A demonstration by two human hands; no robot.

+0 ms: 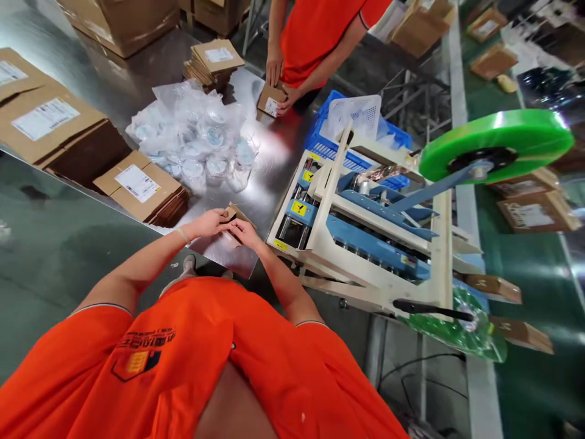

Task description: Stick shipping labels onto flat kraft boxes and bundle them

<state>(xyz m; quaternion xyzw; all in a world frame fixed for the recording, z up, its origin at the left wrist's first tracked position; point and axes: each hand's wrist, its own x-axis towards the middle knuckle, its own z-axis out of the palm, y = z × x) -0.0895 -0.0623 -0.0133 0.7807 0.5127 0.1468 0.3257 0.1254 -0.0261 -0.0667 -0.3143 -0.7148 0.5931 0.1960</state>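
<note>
Carton (244, 216), small, brown, just left of frame centre, lies between left hand (211, 223) and right hand (245, 233), neither clearly nearer; long axis hard to tell. Both hands pinch it, fingertips close together. Farther: taping machine (361, 236) at right, bagged pile (208, 143) upper left, co-worker's hand (275, 66) top centre.

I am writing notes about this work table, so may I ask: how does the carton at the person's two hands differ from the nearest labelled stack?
The carton is a single piece, while the stack has many layers. The carton looks partly folded; the stack lies flat. The stack bears a white label on top, while none shows on the carton, partly covered by the hands. Both are brown cardboard.
</note>
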